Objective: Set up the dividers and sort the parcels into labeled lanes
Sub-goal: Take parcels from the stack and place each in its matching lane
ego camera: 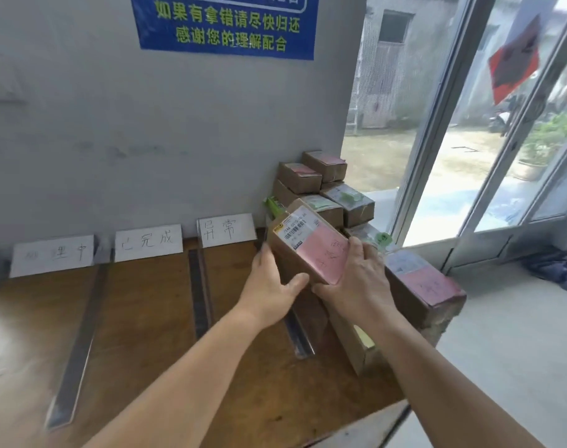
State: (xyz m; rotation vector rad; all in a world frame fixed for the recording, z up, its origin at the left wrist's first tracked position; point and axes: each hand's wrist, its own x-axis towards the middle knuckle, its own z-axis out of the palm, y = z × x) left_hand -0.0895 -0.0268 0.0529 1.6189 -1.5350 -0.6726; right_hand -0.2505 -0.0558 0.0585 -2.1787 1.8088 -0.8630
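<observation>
From your head view, your left hand (pixel 269 286) and right hand (pixel 356 279) both grip a brown parcel (pixel 308 244) with a pink label, lifted above the table (pixel 146 318) near its right edge. More parcels (pixel 324 189) are stacked in the far right corner. Three metal dividers (pixel 78 344) lie across the tabletop, and handwritten paper signs (pixel 148 242) lean along its far edge.
</observation>
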